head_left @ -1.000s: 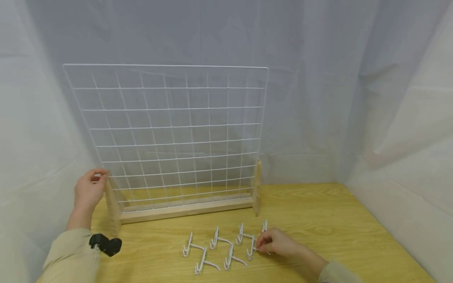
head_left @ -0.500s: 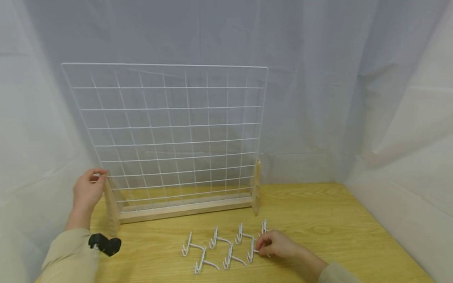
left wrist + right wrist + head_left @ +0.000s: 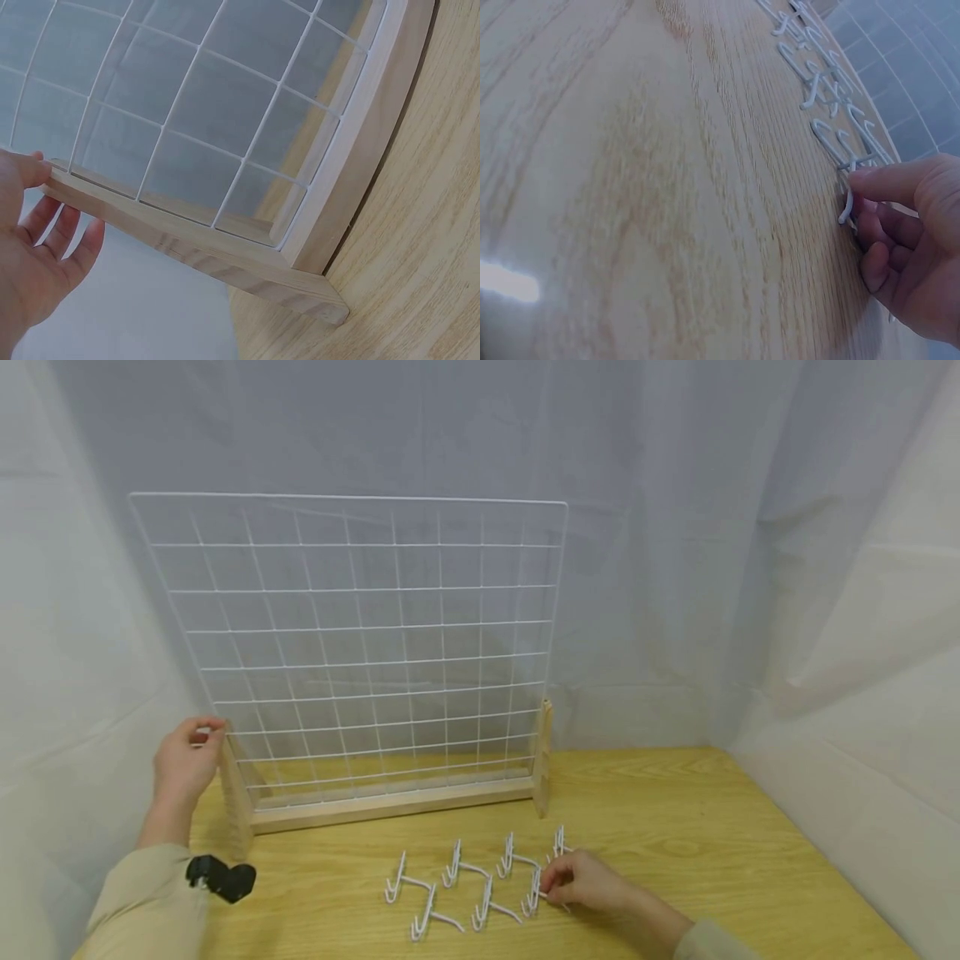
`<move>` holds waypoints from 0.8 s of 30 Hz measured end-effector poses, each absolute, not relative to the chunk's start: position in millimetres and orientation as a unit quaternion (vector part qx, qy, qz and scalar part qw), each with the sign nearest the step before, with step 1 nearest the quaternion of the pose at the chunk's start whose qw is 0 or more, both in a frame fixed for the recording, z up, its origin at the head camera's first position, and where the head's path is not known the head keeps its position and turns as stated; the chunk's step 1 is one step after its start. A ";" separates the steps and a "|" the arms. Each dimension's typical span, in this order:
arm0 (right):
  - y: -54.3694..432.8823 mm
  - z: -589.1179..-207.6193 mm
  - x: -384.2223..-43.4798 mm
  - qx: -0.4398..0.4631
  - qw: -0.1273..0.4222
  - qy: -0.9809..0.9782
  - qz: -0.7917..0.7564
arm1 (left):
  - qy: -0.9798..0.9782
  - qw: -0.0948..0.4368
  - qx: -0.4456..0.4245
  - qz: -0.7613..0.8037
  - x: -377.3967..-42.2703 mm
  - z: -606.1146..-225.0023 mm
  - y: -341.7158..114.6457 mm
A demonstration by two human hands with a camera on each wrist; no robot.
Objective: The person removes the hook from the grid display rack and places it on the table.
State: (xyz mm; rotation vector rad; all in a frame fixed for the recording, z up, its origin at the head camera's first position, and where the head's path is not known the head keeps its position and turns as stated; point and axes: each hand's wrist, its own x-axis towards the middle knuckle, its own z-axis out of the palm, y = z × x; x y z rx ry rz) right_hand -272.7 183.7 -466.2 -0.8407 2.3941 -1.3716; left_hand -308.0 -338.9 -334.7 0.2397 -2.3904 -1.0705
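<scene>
A white wire grid panel (image 3: pixel 367 663) stands upright in a light wooden stand (image 3: pixel 397 807). At the panel's left side my left hand (image 3: pixel 183 764) holds the top of the wooden side post (image 3: pixel 150 229), thumb on one side and fingertips on the other in the left wrist view. My right hand (image 3: pixel 588 881) pinches the prong of a white wire hook (image 3: pixel 532 897) at the table, between thumb and index finger. That prong (image 3: pixel 847 204) shows partly past the thumb in the right wrist view; the other fingers are curled. Another hook (image 3: pixel 558 842) lies just behind this hand.
Several more white hooks (image 3: pixel 427 917) lie in two rows on the wood-grain table (image 3: pixel 652 802), in front of the stand. The right wooden post (image 3: pixel 543 760) stands behind them. White sheeting (image 3: pixel 675 568) hangs around the back and sides.
My right hand keeps its pinch on the same hook, which has shifted only very slightly. The left hand stays on the wooden post.
</scene>
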 end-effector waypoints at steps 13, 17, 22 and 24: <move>203.2 -446.3 -276.4 -0.282 0.127 0.833 -0.458 | -0.894 0.252 0.054 -0.367 -304.6 -330.7 -339.3; 213.1 -431.3 -285.4 -0.283 0.091 0.859 -0.418 | -0.893 0.277 0.059 -0.349 -304.3 -329.6 -338.0; 218.7 -413.0 -294.6 -0.285 0.006 0.892 -0.351 | -0.893 0.296 0.105 -0.322 -302.3 -327.9 -335.9; 219.5 -405.5 -297.6 -0.271 -0.021 0.907 -0.322 | -0.901 0.297 0.108 -0.298 -300.5 -326.5 -333.9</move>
